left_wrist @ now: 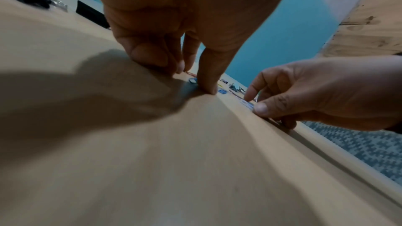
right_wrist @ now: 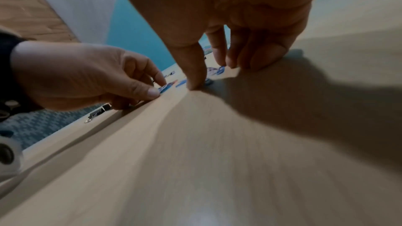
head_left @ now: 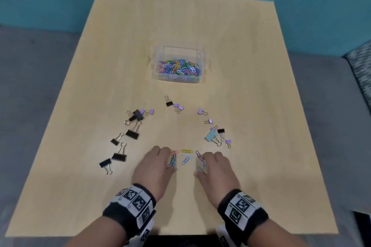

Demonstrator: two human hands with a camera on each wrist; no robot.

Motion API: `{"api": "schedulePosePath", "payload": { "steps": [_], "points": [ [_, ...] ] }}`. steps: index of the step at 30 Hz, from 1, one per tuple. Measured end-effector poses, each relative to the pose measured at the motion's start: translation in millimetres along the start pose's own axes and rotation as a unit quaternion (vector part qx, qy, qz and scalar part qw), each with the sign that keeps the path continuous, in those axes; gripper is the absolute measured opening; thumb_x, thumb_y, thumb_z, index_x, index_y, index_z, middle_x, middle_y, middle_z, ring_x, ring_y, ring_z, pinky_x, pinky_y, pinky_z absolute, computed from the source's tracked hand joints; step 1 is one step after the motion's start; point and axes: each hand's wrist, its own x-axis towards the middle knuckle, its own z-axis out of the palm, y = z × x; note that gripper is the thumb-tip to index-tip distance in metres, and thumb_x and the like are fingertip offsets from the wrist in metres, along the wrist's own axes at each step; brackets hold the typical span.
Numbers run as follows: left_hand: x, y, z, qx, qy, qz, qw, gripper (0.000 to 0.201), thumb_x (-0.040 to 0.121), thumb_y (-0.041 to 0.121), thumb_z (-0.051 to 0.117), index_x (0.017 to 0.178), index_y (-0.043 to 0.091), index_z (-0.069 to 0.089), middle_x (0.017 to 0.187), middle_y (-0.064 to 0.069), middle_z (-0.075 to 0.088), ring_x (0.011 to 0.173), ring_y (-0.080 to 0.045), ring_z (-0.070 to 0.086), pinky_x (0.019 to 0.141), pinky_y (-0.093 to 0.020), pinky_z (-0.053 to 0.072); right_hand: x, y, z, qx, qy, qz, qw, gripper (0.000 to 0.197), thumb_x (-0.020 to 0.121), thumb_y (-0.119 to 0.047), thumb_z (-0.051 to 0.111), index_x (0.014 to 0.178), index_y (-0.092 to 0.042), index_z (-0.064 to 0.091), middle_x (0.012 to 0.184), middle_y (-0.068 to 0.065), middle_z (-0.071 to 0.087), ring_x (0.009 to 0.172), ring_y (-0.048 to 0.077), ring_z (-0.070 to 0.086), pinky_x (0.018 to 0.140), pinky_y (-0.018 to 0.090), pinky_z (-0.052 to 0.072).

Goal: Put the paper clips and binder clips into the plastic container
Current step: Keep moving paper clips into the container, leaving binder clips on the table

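Nearest the body, the left hand (head_left: 155,166) and right hand (head_left: 215,168) sit low on the bench (head_left: 261,166) at roughly 7 and 5 o'clock of a small scatter of loose paper clips (head_left: 186,156). The main risk is that these thin, flat wires slide or skate away under the fingertips instead of lifting, or that a few drop out of a bunched pinch on the way up, since they lie flush on a smooth top. The left fingers (left_wrist: 210,75) are curled down with tips on the bench, closing around a blue and orange cluster (head_left: 173,160) lying between thumb and forefinger at the hand's 1 o'clock; the right fingers (right_wrist: 195,68) are likewise curled, tips touching the surface, gathering purple and blue clips (head_left: 199,159) at that hand's 11 o'clock. Whether either pinch has truly closed on the clips, I cannot tell. The yellow and blue clips in the middle lie untouched between the two hands. Further out, black binder clips (head_left: 120,146) spread at 10 o'clock and purple and teal ones (head_left: 215,132) at 2 o'clock; a sweeping hand could knock them wider. Farthest, at 12 o'clock, the plastic container (head_left: 179,78) already holds a heap of coloured clips, well apart from both hands.
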Motion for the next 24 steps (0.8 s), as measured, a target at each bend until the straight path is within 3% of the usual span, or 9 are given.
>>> {"api": "schedulePosePath", "payload": {
  "steps": [6,9,12,17,20,24],
  "points": [
    [12.1,8.7,0.2,0.032,-0.003,0.017,0.999,0.015,0.091,0.028,0.054,0.102,0.019,0.053,0.099,-0.001,0.049,0.08,-0.021,0.049,0.065,-0.034,0.041,15.9,-12.6,1.4,-0.006,0.004,-0.025,1.0,0.012,0.094,-0.021,0.047,0.107,-0.019,0.049,0.107,0.002,0.046,0.101,0.022,0.04,0.076,0.03,0.035],
    [16.9,13.8,-2.2,0.034,-0.002,0.017,0.999,0.013,0.092,0.027,0.053,0.102,0.019,0.052,0.1,-0.001,0.049,0.075,-0.019,0.045,0.062,-0.031,0.037,22.6,-16.9,-0.8,0.001,0.008,-0.023,1.0,0.003,0.094,-0.017,0.047,0.096,-0.019,0.048,0.102,0.002,0.047,0.098,0.022,0.042,0.073,0.032,0.036],
    [21.6,17.0,-4.2,0.006,0.001,0.006,1.0,0.02,0.091,0.026,0.055,0.109,0.02,0.051,0.103,-0.001,0.05,0.078,-0.022,0.053,0.068,-0.035,0.046,28.4,-18.8,0.3,0.001,0.016,-0.017,1.0,0.008,0.092,-0.018,0.051,0.09,-0.02,0.043,0.099,0.002,0.048,0.096,0.024,0.044,0.069,0.033,0.035],
    [28.1,22.5,-4.9,0.003,0.001,0.0,1.0,0.021,0.09,0.023,0.055,0.11,0.02,0.052,0.103,-0.001,0.052,0.08,-0.024,0.056,0.071,-0.038,0.049,34.8,-23.9,1.1,0.012,0.02,-0.028,0.999,0.024,0.09,-0.028,0.058,0.109,-0.019,0.048,0.105,0.003,0.047,0.099,0.023,0.043,0.077,0.038,0.044],
    [31.9,24.9,-4.6,0.017,0.009,0.001,1.0,0.013,0.092,0.021,0.053,0.104,0.018,0.052,0.099,-0.002,0.05,0.072,-0.024,0.051,0.066,-0.036,0.047,39.8,-28.0,-0.4,-0.013,0.03,-0.032,0.999,0.009,0.091,-0.018,0.052,0.095,-0.019,0.045,0.098,0.002,0.045,0.093,0.024,0.043,0.069,0.036,0.043],
    [37.3,27.1,-3.8,0.011,0.011,-0.012,1.0,0.004,0.091,0.019,0.052,0.093,0.016,0.051,0.095,-0.003,0.049,0.07,-0.024,0.049,0.065,-0.035,0.045,47.1,-30.0,-3.1,-0.008,0.023,-0.034,0.999,0.013,0.092,-0.015,0.049,0.084,-0.018,0.04,0.093,0.002,0.044,0.089,0.023,0.041,0.067,0.035,0.04]
  ]
}}
